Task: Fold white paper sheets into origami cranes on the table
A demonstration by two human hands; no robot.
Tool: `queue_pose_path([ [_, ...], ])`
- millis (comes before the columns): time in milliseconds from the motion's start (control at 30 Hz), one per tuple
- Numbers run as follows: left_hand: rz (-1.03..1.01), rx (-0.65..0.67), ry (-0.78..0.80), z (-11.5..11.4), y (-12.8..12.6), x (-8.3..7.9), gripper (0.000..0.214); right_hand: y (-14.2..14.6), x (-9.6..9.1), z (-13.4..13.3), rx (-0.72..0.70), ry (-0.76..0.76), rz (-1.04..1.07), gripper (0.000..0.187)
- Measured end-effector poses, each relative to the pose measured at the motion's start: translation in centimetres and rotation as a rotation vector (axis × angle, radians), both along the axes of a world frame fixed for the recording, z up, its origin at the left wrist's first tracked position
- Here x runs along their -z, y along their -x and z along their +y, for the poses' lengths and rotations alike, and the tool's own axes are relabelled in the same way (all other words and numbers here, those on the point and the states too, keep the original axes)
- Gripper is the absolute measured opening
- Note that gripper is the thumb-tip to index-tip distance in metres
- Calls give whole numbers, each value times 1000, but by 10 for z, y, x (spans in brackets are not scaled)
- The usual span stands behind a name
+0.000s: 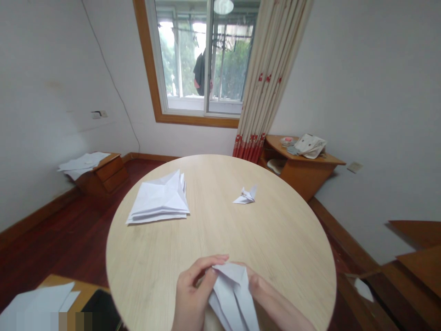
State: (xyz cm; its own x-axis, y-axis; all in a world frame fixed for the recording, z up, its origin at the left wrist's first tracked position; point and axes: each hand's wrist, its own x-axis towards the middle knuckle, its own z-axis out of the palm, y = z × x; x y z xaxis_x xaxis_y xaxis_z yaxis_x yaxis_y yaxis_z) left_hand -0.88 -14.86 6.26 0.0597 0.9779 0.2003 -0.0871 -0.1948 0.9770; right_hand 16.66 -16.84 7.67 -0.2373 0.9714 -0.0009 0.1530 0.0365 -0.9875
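Observation:
A partly folded sheet of white paper is held up over the near side of the round table. My left hand pinches its upper left corner between thumb and fingers. My right hand is behind the paper's right side, its fingers mostly hidden by the sheet. Long creases run down the paper, and a flap is turned over at its top. Farther off on the table, a small folded paper figure with pointed ends sits right of the middle. A stack of creased white sheets lies at the left.
At the lower left, papers and a dark object lie on a wooden surface. A small cabinet with papers on top stands by the left wall. A corner desk holding a cloth bag stands behind at right.

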Motion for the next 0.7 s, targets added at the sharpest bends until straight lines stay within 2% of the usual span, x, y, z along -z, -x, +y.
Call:
queue_pose_path([
  [100,-2,-20,11,-2,-3,-5,19,1,-5,2,-141,60,34,65],
  [167,11,-31,20,-2,-4,-7,21,1,-4,4,-86,103,1,70],
  [233,32,-43,58,-1,-3,-9,23,-2,-1,6,54,75,-162,71],
  [333,35,-71,129,1,-4,-7,27,-7,-2,7,191,-183,-588,72],
  [467,-43,-74,198,2,-6,-3,32,-12,-13,5,80,-585,-1000,73],
  [567,-128,-18,271,5,-5,-1,40,-12,-23,5,-48,-717,-1179,67],
  [700,-227,51,458,10,2,2,50,-9,-38,8,-135,-812,-1338,37],
])
